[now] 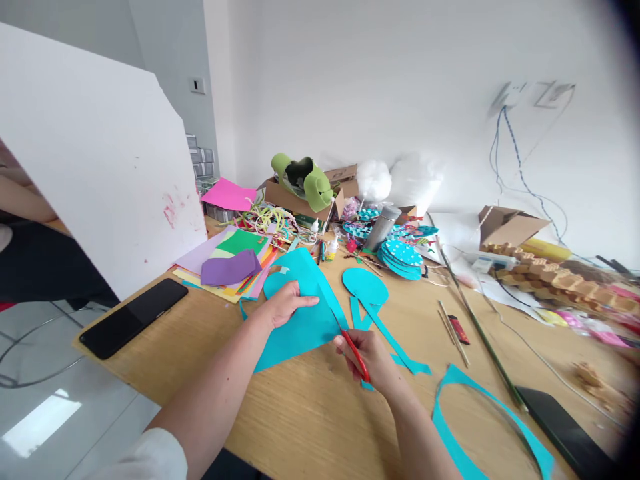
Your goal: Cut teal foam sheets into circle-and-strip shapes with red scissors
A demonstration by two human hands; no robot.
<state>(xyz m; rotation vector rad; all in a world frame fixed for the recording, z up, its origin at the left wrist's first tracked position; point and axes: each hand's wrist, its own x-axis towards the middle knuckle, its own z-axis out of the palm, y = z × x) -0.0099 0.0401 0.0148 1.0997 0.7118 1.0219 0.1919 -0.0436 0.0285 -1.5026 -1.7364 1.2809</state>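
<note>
near the front edge of the table (300,413), the left hand (286,307) steadies a flat turquoise paper sheet (295,339), grip unclear; the right hand (373,357) clasps red-handled scissors (357,357). cutting seems underway, calling for steady paper.

Upper limbs: 2 visible. Left forearm (215,393) and right forearm (415,413): bare, tapering toward the wrist. Left hand (289,305) and right hand (369,357): bare. Left sleeve (160,453): white, plain fabric, curved hem near the elbow. Marking: 1 small dark spot (228,379) on the left forearm. Right forearm: uncovered along its visible length.
</note>
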